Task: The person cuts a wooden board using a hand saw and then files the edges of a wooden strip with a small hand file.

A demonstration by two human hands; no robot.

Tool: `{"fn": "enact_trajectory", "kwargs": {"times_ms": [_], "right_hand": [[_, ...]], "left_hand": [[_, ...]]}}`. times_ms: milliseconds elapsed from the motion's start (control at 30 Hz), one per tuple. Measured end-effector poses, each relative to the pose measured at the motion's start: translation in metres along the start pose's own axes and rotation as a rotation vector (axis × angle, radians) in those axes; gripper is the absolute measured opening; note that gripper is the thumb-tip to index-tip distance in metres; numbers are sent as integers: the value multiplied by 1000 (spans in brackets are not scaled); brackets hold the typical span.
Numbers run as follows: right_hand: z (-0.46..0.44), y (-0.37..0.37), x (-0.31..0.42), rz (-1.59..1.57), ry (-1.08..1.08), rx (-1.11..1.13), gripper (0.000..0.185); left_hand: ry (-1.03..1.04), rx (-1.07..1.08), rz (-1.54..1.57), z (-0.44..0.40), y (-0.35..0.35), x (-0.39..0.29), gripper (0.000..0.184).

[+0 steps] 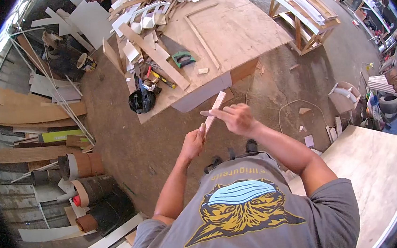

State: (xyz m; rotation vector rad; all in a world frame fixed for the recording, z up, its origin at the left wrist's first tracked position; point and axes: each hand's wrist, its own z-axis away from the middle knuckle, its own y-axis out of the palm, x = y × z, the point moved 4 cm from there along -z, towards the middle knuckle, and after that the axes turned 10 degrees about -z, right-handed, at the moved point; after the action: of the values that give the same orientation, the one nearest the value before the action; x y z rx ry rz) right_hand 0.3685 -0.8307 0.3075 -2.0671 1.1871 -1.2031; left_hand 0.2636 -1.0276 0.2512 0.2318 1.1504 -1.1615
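Observation:
My left hand [193,144] is closed around the lower end of a narrow, pale wooden strip [218,102]. The strip slants up and away from me, above the floor in front of the workbench. Across its middle sits my right hand [238,119], fingers curled and index finger stretched along the wood. A small greyish piece juts out at the right fingertips on the strip's left side; its kind cannot be made out. Beyond the strip, on the bench edge, lie a green-handled tool [183,59], a yellow-and-black tool [164,79] and a black plastic bag [142,100].
The wooden workbench [247,34] carries a heap of wood offcuts [146,15]. A wooden frame stand [304,15] is at the back right, and a pale board [377,174] lies at my right. Rolled sheets [95,187] and planks line the left wall. A cable [295,101] crosses the floor.

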Motion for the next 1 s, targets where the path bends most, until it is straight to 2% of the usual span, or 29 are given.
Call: {"fn": "enact_trajectory", "kwargs": {"times_ms": [33,133,167,267,333,367,433,533,567,667,767,933,1000], "right_hand": [[-3,-5,-12,29,68,-51,36],[-9,-13,-26,-126,246,-448,43],[-9,-7,-16,-144,49,-426,43],[0,-6,-14,49,104,34,36],[-3,-12,-51,-49,174,-235,34],[-5,-14,-67,-122,175,-379,34],[0,-6,-88,-584,556,-451,33],[-1,-4,-52,-1126,835,-264,34],[-5,-4,-37,-1176,792,-210,32],[-7,15,-30,-1285,738,-251,27],[-18,11,-4,-1261,725,-195,23],[-23,7,8,-1293,721,-147,25],[-30,-16,6,-1101,620,-153,29]], "left_hand": [[15,2,1,-1,0,1,61],[41,-12,-31,2,3,0,62],[52,-17,-58,2,1,-3,63],[45,-14,-53,5,0,-1,63],[40,-2,-36,4,2,4,63],[36,-1,-27,4,2,8,63],[37,38,-4,0,1,17,63],[21,82,40,-3,3,21,63],[9,90,58,-4,4,22,63],[75,89,66,-8,5,23,59],[334,40,106,-12,9,11,55],[378,-43,177,-16,10,-11,57],[396,-50,169,-16,8,-10,59]]}}
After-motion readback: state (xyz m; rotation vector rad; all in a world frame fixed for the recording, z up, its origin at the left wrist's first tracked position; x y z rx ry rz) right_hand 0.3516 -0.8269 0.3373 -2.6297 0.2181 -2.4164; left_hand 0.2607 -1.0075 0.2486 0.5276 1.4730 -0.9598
